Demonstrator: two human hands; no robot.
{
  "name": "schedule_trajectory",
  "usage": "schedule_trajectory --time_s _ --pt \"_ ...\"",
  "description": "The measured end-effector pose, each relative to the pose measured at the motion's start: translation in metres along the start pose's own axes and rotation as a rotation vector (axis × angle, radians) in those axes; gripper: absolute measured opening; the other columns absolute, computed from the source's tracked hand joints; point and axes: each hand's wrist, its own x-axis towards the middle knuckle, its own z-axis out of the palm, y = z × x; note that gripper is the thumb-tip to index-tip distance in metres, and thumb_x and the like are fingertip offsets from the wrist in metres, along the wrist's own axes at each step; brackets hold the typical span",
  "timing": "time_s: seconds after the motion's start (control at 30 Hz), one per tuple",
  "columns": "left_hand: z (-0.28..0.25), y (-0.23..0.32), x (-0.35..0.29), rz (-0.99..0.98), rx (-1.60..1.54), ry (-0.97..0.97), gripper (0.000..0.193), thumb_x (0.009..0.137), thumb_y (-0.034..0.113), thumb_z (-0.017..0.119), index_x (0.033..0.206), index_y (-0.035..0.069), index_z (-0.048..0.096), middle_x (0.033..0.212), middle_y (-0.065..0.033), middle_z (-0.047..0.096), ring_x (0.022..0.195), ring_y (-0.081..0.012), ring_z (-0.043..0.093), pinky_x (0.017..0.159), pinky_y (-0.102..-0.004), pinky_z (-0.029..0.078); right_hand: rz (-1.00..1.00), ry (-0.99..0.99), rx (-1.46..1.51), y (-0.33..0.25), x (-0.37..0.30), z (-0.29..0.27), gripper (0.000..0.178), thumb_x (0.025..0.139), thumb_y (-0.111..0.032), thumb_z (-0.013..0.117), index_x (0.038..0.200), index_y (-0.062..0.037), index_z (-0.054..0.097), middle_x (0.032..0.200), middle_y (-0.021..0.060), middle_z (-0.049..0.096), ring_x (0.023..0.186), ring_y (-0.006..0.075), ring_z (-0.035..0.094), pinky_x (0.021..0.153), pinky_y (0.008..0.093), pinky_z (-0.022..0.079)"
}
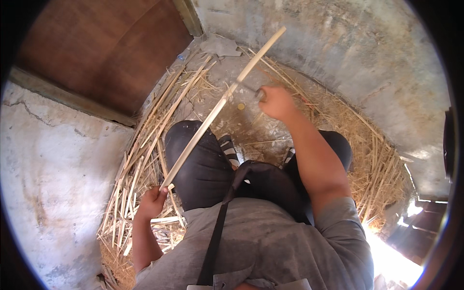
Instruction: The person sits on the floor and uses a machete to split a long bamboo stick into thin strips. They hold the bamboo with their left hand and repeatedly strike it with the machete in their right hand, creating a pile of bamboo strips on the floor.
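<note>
A long, pale bamboo strip (207, 122) slants from my lower left up past my knees. My left hand (152, 203) is closed around its lower end, beside my left thigh. In my right hand (278, 103) is the grip of a knife (249, 88), its blade blurred by motion. The blade meets the strip in its upper part, crosswise. The strip's far end sticks out beyond the knife, toward the back wall. I am squatting, with the strip passing over my left knee.
Split bamboo strips (162, 116) lie heaped along the left side. Shavings (372, 164) pile up at the right, against a stained plaster wall (338, 48). A brown panel (106, 53) in a wooden frame stands at the far left. A black strap (212, 246) hangs over my shirt.
</note>
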Motion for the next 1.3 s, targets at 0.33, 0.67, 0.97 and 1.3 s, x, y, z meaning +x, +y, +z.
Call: schedule_trajectory --time_s 0.33,0.67,0.97,1.3 --pt "-0.022 -0.004 -0.009 -0.191 -0.056 -0.237 0.049 0.105 0.049 0.055 0.09 0.004 0.065 0.07 0.001 0.056 0.066 -0.0114 0.048 0.062 -0.0324 0.043 -0.062 -0.013 0.017 0.025 0.006 0.025 0.034 0.078 -0.019 0.067 0.111 -0.0156 0.074 0.104 0.018 0.073 0.1 0.0375 0.069 0.085 0.0489 0.056" --pt "-0.003 -0.018 -0.015 0.019 -0.068 -0.039 0.048 0.105 0.045 0.058 0.092 -0.001 0.066 0.062 -0.0022 0.054 0.059 -0.0137 0.047 0.057 -0.0344 0.042 -0.274 -0.159 -0.152 -0.038 -0.018 0.0 0.033 0.081 -0.018 0.063 0.112 -0.014 0.074 0.098 0.0201 0.073 0.096 0.0398 0.069 0.083 0.0495 0.056" --pt "-0.02 0.012 -0.034 0.1 0.127 0.185 0.039 0.105 0.036 0.057 0.102 0.0 0.07 0.058 -0.013 0.059 0.05 -0.0262 0.057 0.052 -0.0422 0.043 0.025 0.075 0.053 0.023 -0.001 -0.015 0.037 0.078 -0.02 0.067 0.11 -0.0043 0.071 0.103 0.0223 0.072 0.1 0.042 0.067 0.089 0.0485 0.054" --pt "-0.009 -0.017 -0.012 0.265 0.371 0.397 0.027 0.099 0.027 0.064 0.086 0.004 0.064 0.06 -0.0199 0.061 0.058 -0.0437 0.062 0.052 -0.0501 0.045 -0.136 -0.047 0.004 0.015 -0.002 0.006 0.037 0.075 -0.018 0.066 0.109 -0.0058 0.072 0.105 0.0227 0.071 0.101 0.0406 0.068 0.088 0.0486 0.054"
